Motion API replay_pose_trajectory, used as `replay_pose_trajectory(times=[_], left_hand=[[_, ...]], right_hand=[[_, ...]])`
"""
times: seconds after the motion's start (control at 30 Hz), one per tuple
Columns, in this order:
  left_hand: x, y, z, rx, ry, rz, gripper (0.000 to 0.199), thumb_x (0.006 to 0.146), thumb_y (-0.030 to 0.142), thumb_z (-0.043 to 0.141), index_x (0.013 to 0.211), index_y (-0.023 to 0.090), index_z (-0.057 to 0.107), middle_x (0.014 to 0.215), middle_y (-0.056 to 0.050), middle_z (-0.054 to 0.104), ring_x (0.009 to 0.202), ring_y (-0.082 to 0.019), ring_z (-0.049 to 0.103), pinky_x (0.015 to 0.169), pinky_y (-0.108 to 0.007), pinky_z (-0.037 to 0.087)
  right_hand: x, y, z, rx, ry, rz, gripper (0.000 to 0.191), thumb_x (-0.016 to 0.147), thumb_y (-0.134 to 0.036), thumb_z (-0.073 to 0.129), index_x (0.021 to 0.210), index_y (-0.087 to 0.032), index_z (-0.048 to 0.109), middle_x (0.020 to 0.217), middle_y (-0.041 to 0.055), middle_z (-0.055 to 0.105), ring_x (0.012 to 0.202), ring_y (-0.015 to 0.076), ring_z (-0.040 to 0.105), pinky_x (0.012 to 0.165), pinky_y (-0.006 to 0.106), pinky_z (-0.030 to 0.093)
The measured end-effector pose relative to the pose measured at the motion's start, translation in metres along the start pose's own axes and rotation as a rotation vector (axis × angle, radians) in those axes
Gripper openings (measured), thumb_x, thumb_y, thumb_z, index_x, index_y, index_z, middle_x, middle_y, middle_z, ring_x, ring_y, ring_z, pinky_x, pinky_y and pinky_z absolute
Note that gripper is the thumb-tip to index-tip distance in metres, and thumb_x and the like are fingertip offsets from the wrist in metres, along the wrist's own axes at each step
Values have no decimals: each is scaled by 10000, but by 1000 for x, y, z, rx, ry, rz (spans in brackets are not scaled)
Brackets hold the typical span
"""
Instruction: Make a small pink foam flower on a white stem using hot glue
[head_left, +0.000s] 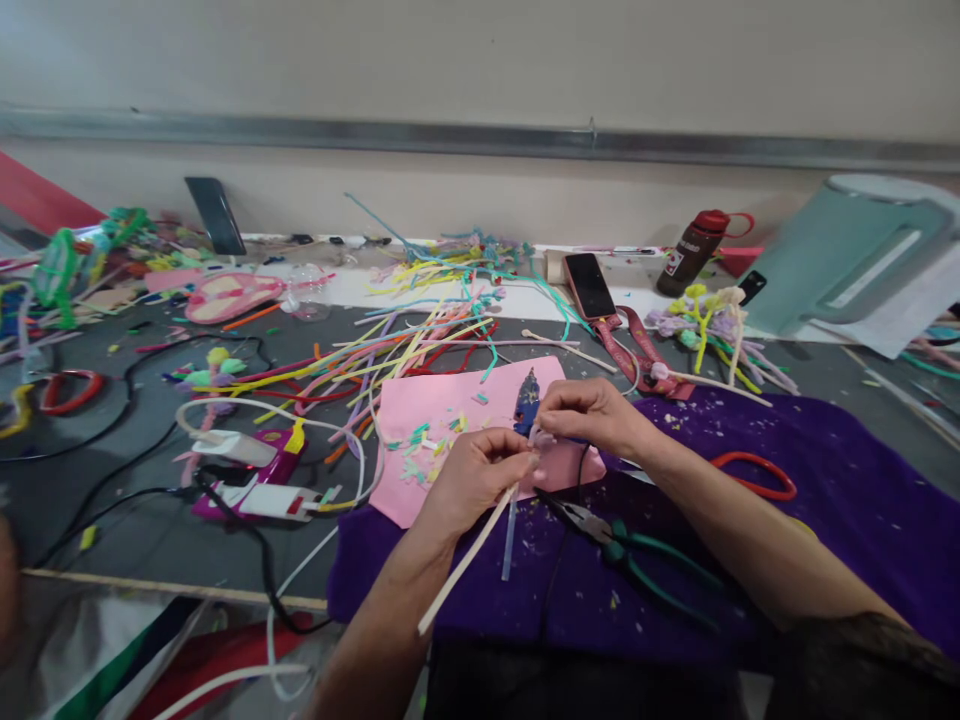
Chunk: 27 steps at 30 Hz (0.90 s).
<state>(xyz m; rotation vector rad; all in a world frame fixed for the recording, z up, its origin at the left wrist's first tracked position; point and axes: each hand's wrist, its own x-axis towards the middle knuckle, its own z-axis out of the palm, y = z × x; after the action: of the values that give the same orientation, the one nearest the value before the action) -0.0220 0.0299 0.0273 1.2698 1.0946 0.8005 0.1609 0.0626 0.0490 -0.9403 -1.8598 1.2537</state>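
Slanting from left hand, cream strip points down-left, long axis diagonal.

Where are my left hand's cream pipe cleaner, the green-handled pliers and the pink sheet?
Cream pipe cleaner (470,560): head view, mid-length.
Green-handled pliers (616,541): head view, near the pivot.
Pink sheet (442,391): head view, bare upper part.

My bare left hand and bare right hand, with one dark sleeve in view.
My left forearm is uncovered right to the lower edge; my right forearm is uncovered as far as the sleeve, at lower right. Both forearms broaden away from the hands. The sleeve's cloth is nearly black with faint brownish mottling, too dim to tell pattern from folds.
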Motion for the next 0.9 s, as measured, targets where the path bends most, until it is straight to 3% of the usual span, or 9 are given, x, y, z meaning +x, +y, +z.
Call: replay_pose_trajectory(times=[0.17, 0.33, 0.43, 0.57, 0.9], left_hand=[[0, 1, -1, 15, -4, 4, 140, 653, 275, 649, 676, 139, 628, 481, 44, 485, 381, -35, 311, 379, -175, 225], [-2, 4, -1, -6, -22, 87, 121, 669, 262, 634, 692, 143, 642, 547, 17, 542, 442, -63, 408, 433, -188, 300], [-3, 5, 0, 30, -9, 115, 104, 667, 252, 629, 692, 152, 645, 585, 14, 561, 434, -60, 412, 436, -194, 310], [-3, 5, 0, 114, 35, 157, 82, 678, 235, 611, 696, 163, 646, 652, 0, 603, 465, -67, 436, 452, -195, 323], [-3, 2, 0, 206, 34, 227, 82, 686, 223, 587, 687, 164, 644, 671, -12, 601, 587, -112, 492, 559, -217, 369]], right_hand=[[-1, -2, -1, -61, 84, -55, 118, 715, -220, 609, 627, -141, 614, 623, 3, 562, 574, 100, 497, 538, 219, 388], [1, 5, -15, 93, 229, -52, 123, 694, -269, 652, 651, -155, 636, 644, 0, 572, 591, 106, 495, 553, 237, 402], [3, 9, -18, 153, 149, -62, 124, 676, -285, 684, 693, -164, 664, 685, 10, 599, 638, 122, 526, 594, 257, 427], [3, 7, -17, 60, 12, -127, 116, 697, -282, 677, 709, -167, 681, 704, 24, 603, 693, 141, 542, 649, 279, 442], [1, 2, -16, -231, -78, -287, 144, 780, -302, 602, 781, -183, 682, 772, 46, 612, 766, 158, 560, 689, 280, 450]])
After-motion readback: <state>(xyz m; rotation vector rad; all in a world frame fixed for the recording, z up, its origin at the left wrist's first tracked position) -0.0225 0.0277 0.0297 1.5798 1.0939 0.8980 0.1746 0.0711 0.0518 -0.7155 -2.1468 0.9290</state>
